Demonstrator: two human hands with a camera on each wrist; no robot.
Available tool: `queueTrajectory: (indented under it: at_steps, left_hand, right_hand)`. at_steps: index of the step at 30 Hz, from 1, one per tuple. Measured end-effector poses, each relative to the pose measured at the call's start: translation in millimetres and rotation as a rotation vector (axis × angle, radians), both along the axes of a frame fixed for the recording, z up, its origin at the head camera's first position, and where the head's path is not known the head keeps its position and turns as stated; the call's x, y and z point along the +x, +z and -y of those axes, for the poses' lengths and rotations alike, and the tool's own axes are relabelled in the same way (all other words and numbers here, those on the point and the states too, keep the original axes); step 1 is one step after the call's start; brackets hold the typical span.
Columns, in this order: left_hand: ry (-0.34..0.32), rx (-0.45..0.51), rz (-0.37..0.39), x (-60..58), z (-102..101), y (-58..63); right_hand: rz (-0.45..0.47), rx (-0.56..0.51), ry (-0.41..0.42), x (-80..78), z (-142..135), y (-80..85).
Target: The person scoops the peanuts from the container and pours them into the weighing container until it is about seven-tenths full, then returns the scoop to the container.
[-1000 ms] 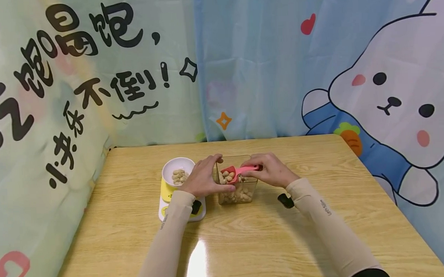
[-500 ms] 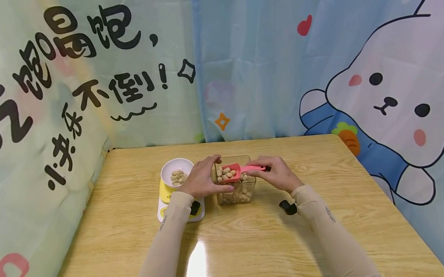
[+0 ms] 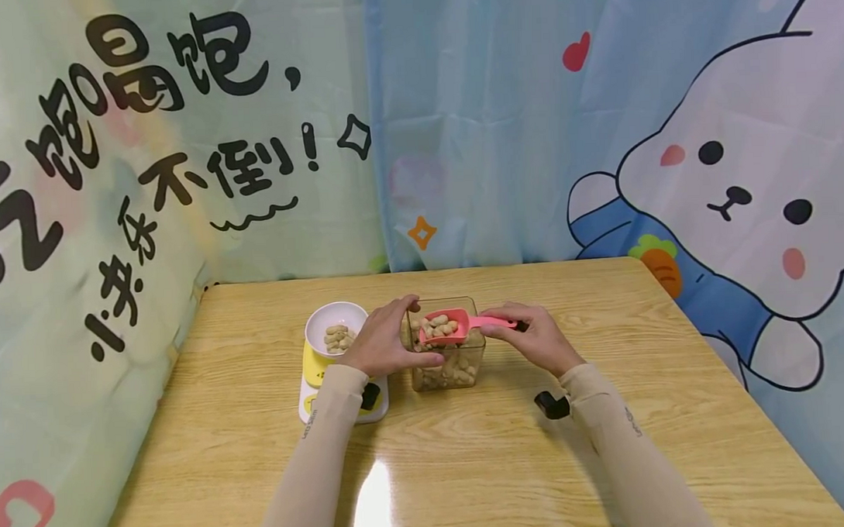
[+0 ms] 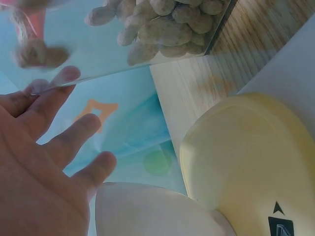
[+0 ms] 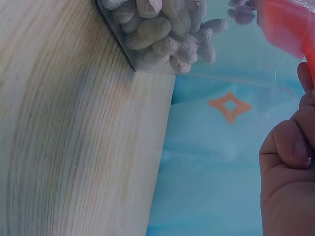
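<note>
In the head view my left hand [image 3: 383,344] holds the left side of a clear square container [image 3: 478,370], thumb across the near side and fingers toward the far rim. Peanuts in their shells [image 4: 165,32] fill its lower part. My right hand [image 3: 539,338] grips the handle of a pink scoop [image 3: 464,325]. The scoop lies level at the container's mouth and bears several peanuts [image 3: 438,326]. The right wrist view shows the curled fingers below the pink scoop [image 5: 285,24], mostly cut off by the frame edge.
Left of the container, partly behind my left forearm, stands a yellow and white kitchen scale [image 3: 315,368]. A white bowl [image 3: 315,323] with several peanuts rests on it. All stand on a wooden table [image 3: 541,476], with a printed curtain [image 3: 473,138] behind.
My right hand has drawn the scoop rightward and up out of the peanuts, and the scoop has levelled with peanuts in it. My left hand stays on the container.
</note>
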State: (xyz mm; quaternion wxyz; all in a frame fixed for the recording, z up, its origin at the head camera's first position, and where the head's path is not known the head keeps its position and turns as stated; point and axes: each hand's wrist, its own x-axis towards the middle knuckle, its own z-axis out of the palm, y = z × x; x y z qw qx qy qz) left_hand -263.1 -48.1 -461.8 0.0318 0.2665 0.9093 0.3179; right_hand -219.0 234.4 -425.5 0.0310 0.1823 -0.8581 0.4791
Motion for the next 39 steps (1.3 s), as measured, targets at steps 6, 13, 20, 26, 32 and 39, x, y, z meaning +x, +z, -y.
queueTrajectory:
  at_steps: [6,13,20,26,32,39]
  left_hand:
    - [-0.001,-0.002,0.000,0.2,0,0.2]
    - [-0.006,-0.027,-0.024,-1.2,0,1.0]
    - [-0.018,-0.101,-0.066,-1.5,0,8.0]
    - [0.016,-0.103,-0.056,2.6,8,17.6]
    - [0.062,-0.066,-0.060,0.8,34,31.4]
    - [0.168,-0.083,-0.074,-3.5,82,22.0]
  right_hand:
    - [0.015,-0.021,-0.024,0.0,-9,0.4]
    - [0.006,-0.010,-0.010,-1.7,-15,0.2]
    - [-0.012,-0.020,0.003,-3.7,-18,-10.5]
    - [-0.020,-0.010,0.003,-0.9,-16,-6.7]
    - [-0.015,-0.011,-0.004,-1.3,-16,-6.6]
    - [-0.014,-0.008,-0.026,-14.1,-23,-29.1]
